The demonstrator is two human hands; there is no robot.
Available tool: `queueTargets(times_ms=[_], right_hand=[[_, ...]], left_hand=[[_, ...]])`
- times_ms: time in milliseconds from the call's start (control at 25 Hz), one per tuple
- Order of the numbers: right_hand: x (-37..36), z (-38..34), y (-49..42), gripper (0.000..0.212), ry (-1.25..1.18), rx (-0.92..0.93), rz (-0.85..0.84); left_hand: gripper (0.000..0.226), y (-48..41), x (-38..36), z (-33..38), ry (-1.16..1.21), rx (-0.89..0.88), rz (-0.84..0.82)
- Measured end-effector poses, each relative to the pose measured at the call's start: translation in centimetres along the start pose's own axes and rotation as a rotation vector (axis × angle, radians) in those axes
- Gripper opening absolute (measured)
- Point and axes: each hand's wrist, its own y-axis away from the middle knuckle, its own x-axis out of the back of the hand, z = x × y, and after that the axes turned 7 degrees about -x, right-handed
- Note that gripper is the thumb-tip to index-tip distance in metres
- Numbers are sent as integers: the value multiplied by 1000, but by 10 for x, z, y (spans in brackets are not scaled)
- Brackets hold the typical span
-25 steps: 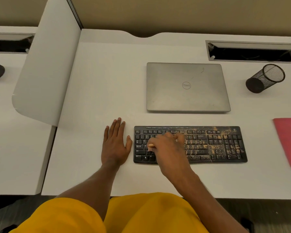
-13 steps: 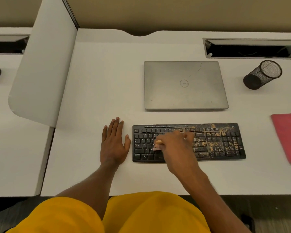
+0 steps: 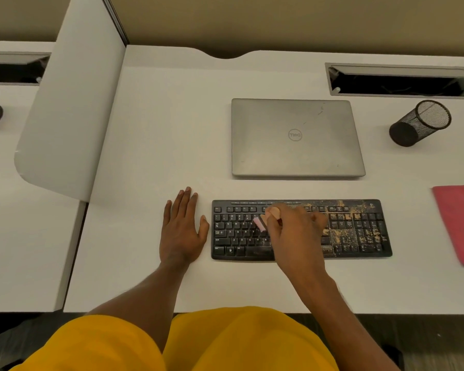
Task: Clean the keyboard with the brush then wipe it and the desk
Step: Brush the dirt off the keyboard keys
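Landmark = black keyboard [image 3: 359, 236], lying flat on the white desk [image 3: 158, 129], long edge parallel to the desk's near edge.

R hand [image 3: 295, 234]: over the keyboard's ctr, covering the keys there. Fingers curled round a small brush [image 3: 260, 223], w/ the tan wooden handle end showing above the knuckles. Pink bristles w/ a dark band stick out to the L, angled down at the letter keys. Bristle-to-key contact: can't tell, slightly blurred.

L hand [image 3: 181, 231]: flat on the desk, palm down, just L of the keyboard. Fingers straight and close together, pointing away from the person; thumb spread toward the keyboard's L edge, narrow gap, not touching. Holds nothing.

Tan crumbs/dust [image 3: 343, 232] sit on the keyboard's R half: thick along the top R strip, over the nav cluster and numpad. L half of the keys looks dark, legends readable.

Other items:
- Closed grey Dell laptop [image 3: 296, 137], behind the keyboard, apart from it, lid logo up.
- Black mesh pen cup [image 3: 418, 123], behind and R of the keyboard, R of the laptop.
- Pink-red cloth [image 3: 461, 220], flat, R of the keyboard, well apart, partly cut by the frame edge.
- Open cable hatch [image 3: 399, 81], far behind the keyboard, R side.
- Grey divider panel [image 3: 73, 103], L of the keyboard, beyond the L hand.
- Yellow garment [image 3: 172, 344], nearer than the keyboard, below the desk edge.
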Motion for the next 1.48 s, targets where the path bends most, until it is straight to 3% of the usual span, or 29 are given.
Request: queueTargets(times_ms=[240, 440, 640, 800, 1040, 1240, 1480], right_hand=[[-16, 7, 6, 22, 3, 33, -79], [-19, 12, 4, 21, -212, 18, 2], [-18, 18, 9, 19, -195, -4, -124], [-17, 28, 6, 17, -325, -29, 27], [-22, 32, 14, 18, -270, 0, -83], [-23, 37, 10, 17, -380, -27, 62], [-23, 41, 23, 18, -285, -47, -116]], left_hand=[[68, 1, 0, 0, -7, -1, 10], [69, 0, 1, 1, -9, 2, 0], [69, 0, 2, 2, -3, 3, 1], [69, 0, 1, 1, 4, 2, 3], [69, 0, 0, 0, -2, 4, -4], [69, 1, -2, 0, 17, 5, 12], [70, 0, -1, 0, 5, 3, -4]])
